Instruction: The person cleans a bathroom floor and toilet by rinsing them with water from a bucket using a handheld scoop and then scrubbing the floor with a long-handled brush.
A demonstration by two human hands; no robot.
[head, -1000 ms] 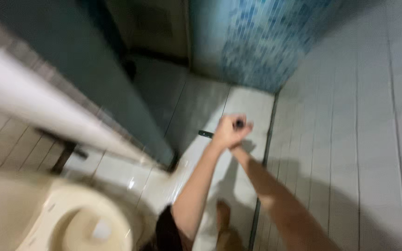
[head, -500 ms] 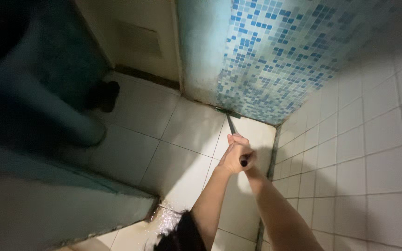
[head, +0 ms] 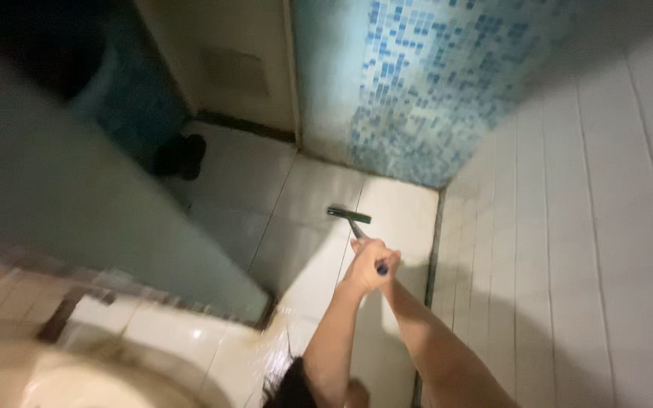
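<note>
My left hand [head: 362,266] and my right hand [head: 382,264] are clasped together around the dark handle of a floor squeegee [head: 350,217]. Its short dark blade rests on the pale wet floor tiles [head: 304,227], a little ahead of my hands. The handle's end pokes out between my fingers. Both forearms reach forward from the bottom of the view.
A blue mosaic wall [head: 417,91] stands ahead, a white tiled wall [head: 583,227] on the right. A grey-green partition [head: 77,204] runs on the left. A cream toilet bowl [head: 92,385] shows at the bottom left. A dark object [head: 181,155] lies on the floor near the far left.
The squeegee blade has been pulled back from the foot of the mosaic wall toward me. My hands moved slightly down and the view tilted, bringing the toilet rim back into sight.
</note>
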